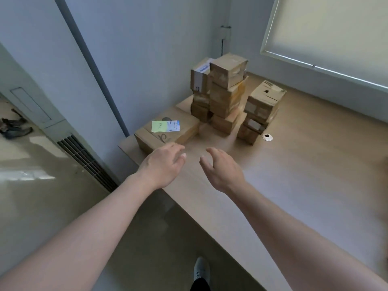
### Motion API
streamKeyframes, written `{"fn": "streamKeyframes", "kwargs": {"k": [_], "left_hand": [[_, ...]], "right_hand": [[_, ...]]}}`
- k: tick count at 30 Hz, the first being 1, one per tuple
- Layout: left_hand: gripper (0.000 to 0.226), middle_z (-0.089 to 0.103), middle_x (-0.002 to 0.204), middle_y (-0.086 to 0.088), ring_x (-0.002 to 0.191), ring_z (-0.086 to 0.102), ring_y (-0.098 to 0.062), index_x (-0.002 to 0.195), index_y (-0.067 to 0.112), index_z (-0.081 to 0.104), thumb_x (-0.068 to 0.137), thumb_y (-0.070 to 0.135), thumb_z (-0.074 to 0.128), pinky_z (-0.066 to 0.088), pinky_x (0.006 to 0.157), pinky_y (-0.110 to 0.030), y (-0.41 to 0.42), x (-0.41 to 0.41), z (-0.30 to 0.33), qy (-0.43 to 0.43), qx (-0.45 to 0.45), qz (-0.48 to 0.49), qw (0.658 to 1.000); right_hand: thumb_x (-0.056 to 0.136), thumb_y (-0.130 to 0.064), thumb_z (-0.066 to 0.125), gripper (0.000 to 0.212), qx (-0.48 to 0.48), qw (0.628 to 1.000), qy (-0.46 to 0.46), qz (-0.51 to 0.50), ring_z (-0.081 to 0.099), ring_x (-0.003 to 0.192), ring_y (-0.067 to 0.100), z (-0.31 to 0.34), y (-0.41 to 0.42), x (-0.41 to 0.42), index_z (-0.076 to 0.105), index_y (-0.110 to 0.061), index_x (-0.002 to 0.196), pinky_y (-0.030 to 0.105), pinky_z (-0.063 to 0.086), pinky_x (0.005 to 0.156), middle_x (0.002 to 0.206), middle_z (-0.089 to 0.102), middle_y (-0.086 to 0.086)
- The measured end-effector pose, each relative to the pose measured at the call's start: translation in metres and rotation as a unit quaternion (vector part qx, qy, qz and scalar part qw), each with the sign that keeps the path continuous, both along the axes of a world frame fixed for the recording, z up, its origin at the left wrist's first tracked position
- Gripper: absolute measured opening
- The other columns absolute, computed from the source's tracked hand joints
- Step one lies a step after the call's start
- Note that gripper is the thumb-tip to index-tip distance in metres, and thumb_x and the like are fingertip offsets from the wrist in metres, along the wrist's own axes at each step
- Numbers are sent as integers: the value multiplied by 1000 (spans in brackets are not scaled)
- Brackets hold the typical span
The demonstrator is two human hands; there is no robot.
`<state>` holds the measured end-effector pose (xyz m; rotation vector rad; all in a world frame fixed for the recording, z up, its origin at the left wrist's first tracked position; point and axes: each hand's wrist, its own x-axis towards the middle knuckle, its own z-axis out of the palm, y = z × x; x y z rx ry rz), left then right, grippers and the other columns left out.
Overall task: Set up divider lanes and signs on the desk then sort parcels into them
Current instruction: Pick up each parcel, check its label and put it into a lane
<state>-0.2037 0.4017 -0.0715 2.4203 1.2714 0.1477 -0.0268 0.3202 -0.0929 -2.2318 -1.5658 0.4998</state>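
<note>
Cardboard parcels stand in stacks at the far left corner of the wooden desk (294,164): a tall stack (227,91), a narrower stack (200,91) behind it, and a shorter stack (260,112) to the right. A low flat box (168,133) lies at the desk's left end, with a green note (159,126) and a printed label (173,125) on top. My left hand (162,164) hovers just in front of the flat box, fingers relaxed, holding nothing. My right hand (221,166) hovers beside it over the desk, fingers loosely curved, empty.
A white cable grommet (267,137) sits in the desk right of the shorter stack. A window blind (336,28) hangs at the right. The wall meets the desk's left end. A floor vent (88,160) lies at the left. My shoe (201,271) shows below.
</note>
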Motion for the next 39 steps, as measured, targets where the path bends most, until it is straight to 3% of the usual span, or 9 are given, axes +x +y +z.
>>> {"fn": "streamKeyframes", "kwargs": {"k": [5, 10, 14, 20, 26, 29, 34, 39], "left_hand": [[48, 48, 153, 5, 138, 49, -21, 149, 27, 47, 105, 46, 43, 46, 110, -49, 73, -9, -18, 26, -24, 24, 999], [45, 47, 154, 6, 139, 47, -22, 148, 25, 50, 106, 41, 44, 41, 114, -45, 141, -21, -25, 25, -39, 34, 998], [42, 43, 158, 8, 142, 44, -20, 147, 30, 49, 106, 39, 45, 45, 112, -45, 194, -31, -46, 20, -63, 20, 998], [43, 41, 159, 3, 148, 36, -21, 147, 23, 52, 105, 31, 51, 33, 119, -40, 281, -35, -94, 24, -86, -74, 993], [45, 37, 162, 1, 147, 35, -26, 147, 25, 54, 104, 35, 51, 29, 121, -43, 352, -41, -127, 52, -62, -168, 982], [56, 27, 167, 5, 153, 23, -32, 150, 32, 49, 99, 50, 36, 23, 122, -51, 372, -47, -144, 77, -59, -193, 976], [70, 17, 170, 13, 154, 21, -35, 155, 41, 38, 92, 66, 20, 23, 121, -59, 392, -61, -180, 78, -71, -210, 972], [60, 9, 169, 22, 148, 35, -27, 154, 44, 38, 95, 59, 39, 38, 115, -52, 396, -76, -200, 26, -125, -220, 967]], "right_hand": [[105, -52, 36, 54, -29, 999, 25, 29, 53, 133, 24, -26, 88, -10, 48, -20, 146, 39, 45, 105, 149, 53, 3], [104, -50, 36, 46, -52, 997, 43, 35, 55, 125, 25, -32, 151, -18, 54, -20, 135, 38, 46, 96, 141, 57, 3], [105, -44, 38, 44, -72, 996, 56, 7, 55, 124, 26, -46, 199, -29, 51, -19, 140, 36, 43, 87, 144, 53, 4], [105, -40, 42, 55, -87, 992, 74, -58, 37, 146, 32, -82, 252, -52, 38, -16, 154, 40, 36, 115, 169, 21, 8], [103, -47, 43, 63, -94, 968, 140, -185, 28, 151, 34, -117, 288, -88, 24, -27, 160, 41, 33, 118, 173, -4, 3], [101, -59, 39, 70, -79, 959, 141, -231, 15, 155, 37, -140, 297, -106, 18, -30, 161, 47, 25, 123, 172, -9, -1], [99, -63, 48, 90, -69, 952, 177, -239, -13, 157, 11, -168, 301, -128, 0, -24, 165, 38, 4, 128, 169, -23, -8], [90, -45, 75, 110, -3, 947, 203, -248, -16, 155, 5, -182, 301, -139, -1, -19, 165, 24, 3, 125, 168, -26, -8]]}}
